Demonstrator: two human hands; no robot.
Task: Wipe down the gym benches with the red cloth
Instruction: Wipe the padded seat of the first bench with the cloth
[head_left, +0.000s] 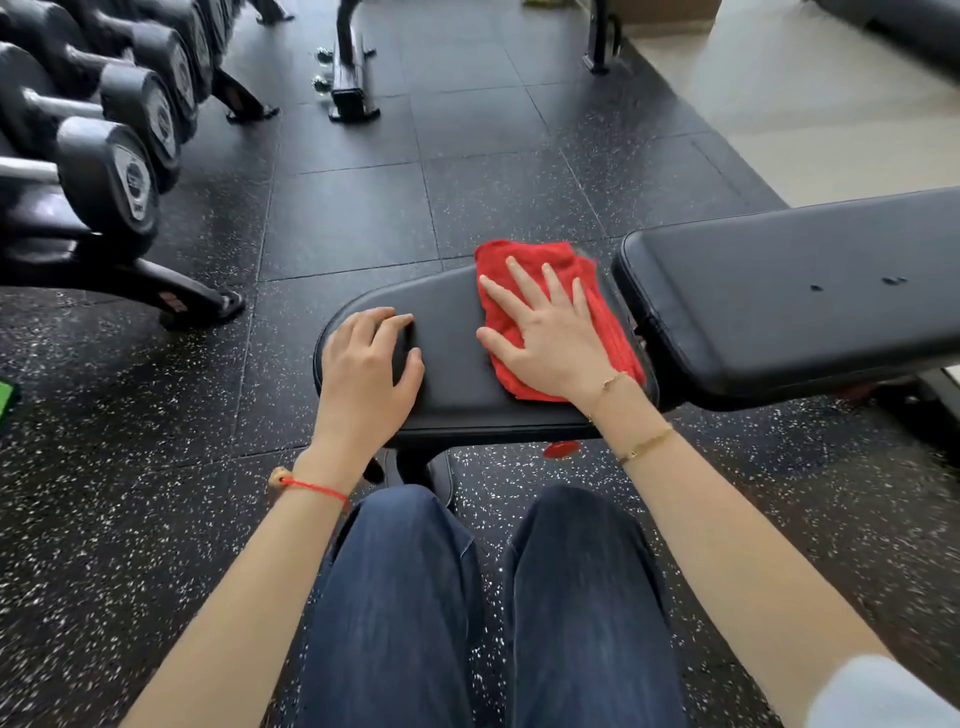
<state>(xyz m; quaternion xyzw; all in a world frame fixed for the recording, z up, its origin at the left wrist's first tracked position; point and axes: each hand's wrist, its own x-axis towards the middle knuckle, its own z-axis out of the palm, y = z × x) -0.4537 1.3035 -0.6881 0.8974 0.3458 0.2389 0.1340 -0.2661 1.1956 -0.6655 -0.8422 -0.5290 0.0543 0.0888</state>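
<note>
A black padded gym bench stands in front of my knees, with its seat pad (447, 332) nearest me and its long back pad (789, 291) running off to the right. The red cloth (519, 262) lies crumpled on the right end of the seat pad, next to the gap between the pads. My right hand (545, 332) presses flat on the cloth with its fingers spread and straight. My left hand (366, 364) rests on the left end of the seat pad, fingers loosely bent, holding nothing.
A rack of black dumbbells (104, 156) fills the left side, its foot (197, 301) reaching toward the bench. Another bench frame (348, 78) stands farther back on the speckled rubber floor (156, 493). Pale tiled floor (805, 104) begins at the upper right.
</note>
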